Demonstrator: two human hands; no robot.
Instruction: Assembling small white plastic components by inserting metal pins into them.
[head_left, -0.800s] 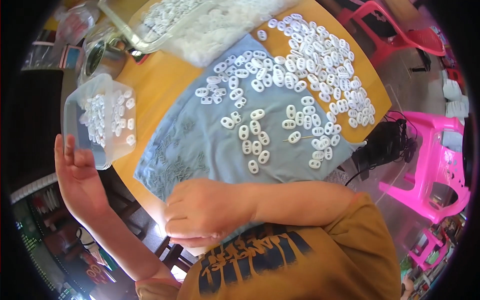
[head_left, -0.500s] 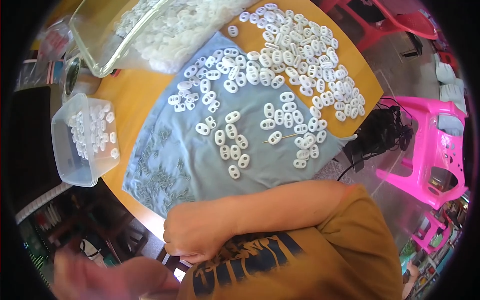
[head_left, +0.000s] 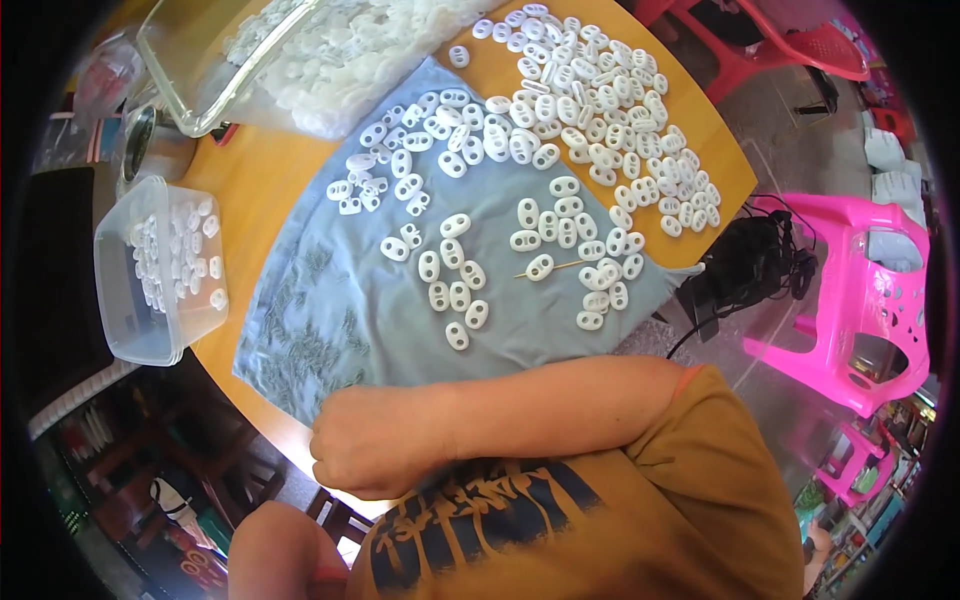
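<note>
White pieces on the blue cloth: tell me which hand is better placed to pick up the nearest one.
Right, probably. The right hand, closed in a fist, lies at the near edge of the blue cloth, just below the nearest white piece. The left hand is not in view.

A cloth [head_left: 340, 310] lies spread on the round table [head_left: 250, 190], its near edge hanging toward the person. Scattered over the cloth's far half are many small two-holed plastic pieces [head_left: 560, 130], thickest at the far right, where they spill onto the bare tabletop. Among them, right of centre, lies a thin stick [head_left: 565, 266]. At the table's far left sits a large tray [head_left: 190, 60] heaped with more pieces. Nearer, at the left edge, stands a small tub [head_left: 130, 300] with a few pieces inside. The person's right hand [head_left: 375, 450] rests at the table's near edge, just before the cloth. Right of the table stand stools [head_left: 860, 290].
</note>
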